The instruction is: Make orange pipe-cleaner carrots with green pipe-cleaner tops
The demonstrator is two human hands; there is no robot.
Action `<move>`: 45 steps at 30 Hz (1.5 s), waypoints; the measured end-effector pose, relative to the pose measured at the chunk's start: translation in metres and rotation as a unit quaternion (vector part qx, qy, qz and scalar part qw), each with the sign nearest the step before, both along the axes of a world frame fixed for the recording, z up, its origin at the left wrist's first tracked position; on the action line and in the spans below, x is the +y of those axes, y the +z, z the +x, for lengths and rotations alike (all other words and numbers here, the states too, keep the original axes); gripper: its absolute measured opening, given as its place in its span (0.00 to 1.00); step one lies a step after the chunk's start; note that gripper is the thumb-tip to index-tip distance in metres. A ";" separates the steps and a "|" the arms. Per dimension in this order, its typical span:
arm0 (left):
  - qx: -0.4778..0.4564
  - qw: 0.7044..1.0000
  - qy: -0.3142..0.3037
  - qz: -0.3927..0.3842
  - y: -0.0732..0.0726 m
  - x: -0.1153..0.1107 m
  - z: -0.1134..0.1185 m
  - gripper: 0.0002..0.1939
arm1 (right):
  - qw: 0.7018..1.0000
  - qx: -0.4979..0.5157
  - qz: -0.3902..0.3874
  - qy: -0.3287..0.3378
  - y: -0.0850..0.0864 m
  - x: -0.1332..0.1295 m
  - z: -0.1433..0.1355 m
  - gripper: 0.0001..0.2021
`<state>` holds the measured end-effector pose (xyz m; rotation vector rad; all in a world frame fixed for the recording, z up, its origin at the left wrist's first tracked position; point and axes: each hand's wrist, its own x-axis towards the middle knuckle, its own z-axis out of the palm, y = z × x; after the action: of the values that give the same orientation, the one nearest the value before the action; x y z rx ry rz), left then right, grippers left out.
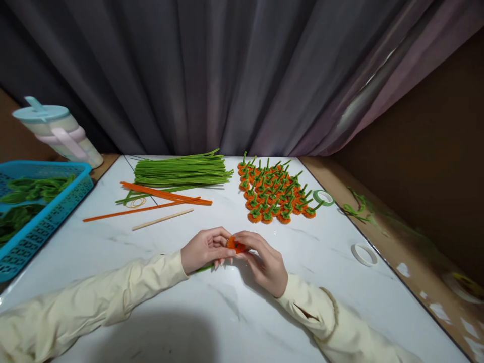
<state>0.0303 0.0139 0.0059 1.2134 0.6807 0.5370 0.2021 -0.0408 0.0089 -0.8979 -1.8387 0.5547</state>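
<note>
Both hands meet at the middle of the white marbled table (151, 302). A small orange fuzzy piece (236, 245) is pinched between them. My left hand (207, 249) grips its left side, and my right hand (262, 259) holds it from the right with bent fingers. Part of a green stem (205, 267) shows under my left hand. Beyond the hands lie orange pipe cleaners (170, 194), a thin wooden stick (162, 220) and a bundle of green pipe cleaners (181, 170). Several finished orange pieces with green tops (266, 194) stand in rows at the back right.
A blue basket (45, 234) with green pieces sits at the left, a tumbler (64, 131) behind it. Green tape (323, 197) and a white ring (364, 254) lie near the right edge. Green scraps (355, 205) are beyond it. A dark curtain (196, 75) hangs behind.
</note>
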 end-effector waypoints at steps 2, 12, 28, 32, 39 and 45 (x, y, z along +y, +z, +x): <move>-0.008 1.000 -0.006 -0.009 0.000 0.002 -0.001 0.18 | 1.000 -0.006 0.002 -0.004 0.000 0.000 0.001 0.13; -0.023 0.996 -0.045 -0.068 -0.003 0.006 0.001 0.21 | 1.000 -0.005 -0.006 -0.019 0.001 0.000 0.001 0.12; 0.032 0.975 0.049 0.214 -0.003 0.003 -0.006 0.11 | 0.923 0.184 -0.336 -0.039 -0.006 0.013 0.002 0.14; 0.035 0.969 0.039 0.240 -0.004 0.004 -0.007 0.09 | 0.916 0.184 -0.355 -0.025 -0.005 0.014 0.000 0.15; 0.012 0.986 0.030 0.163 0.001 0.005 -0.004 0.09 | 0.899 0.199 -0.391 -0.004 -0.005 0.014 -0.001 0.16; -0.005 0.997 0.022 0.069 0.004 0.005 -0.004 0.12 | 0.885 0.224 -0.407 0.027 -0.006 0.014 -0.001 0.14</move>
<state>0.0265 0.0184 0.0094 1.3252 0.6720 0.6349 0.2013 -0.0269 0.0031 -1.1255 -1.1820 1.4999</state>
